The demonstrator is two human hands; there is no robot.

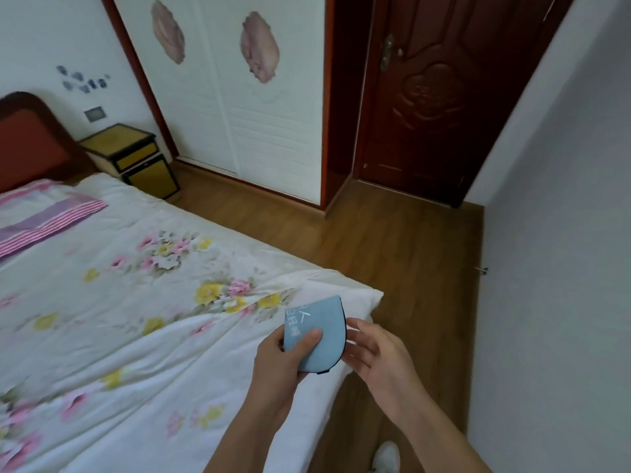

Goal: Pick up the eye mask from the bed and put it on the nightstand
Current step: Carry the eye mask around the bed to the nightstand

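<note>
A light blue eye mask (pixel 319 327) with white print and a dark edge is folded in half and held above the bed's near corner. My left hand (pixel 286 356) grips it, thumb on top. My right hand (pixel 372 349) is just to its right, fingers spread, fingertips near the mask's dark edge; I cannot tell whether they touch. The yellow nightstand (pixel 126 145) with black trim stands far off at the head of the bed, beside the red headboard.
The bed (pixel 136 302) with a white floral quilt and a pink striped pillow (pixel 44 216) fills the left. Wooden floor (pixel 392 254) runs along its right side to the nightstand. A white wardrobe (pixel 239 114), a dark red door (pixel 444 97) and a grey wall (pixel 563 268) bound it.
</note>
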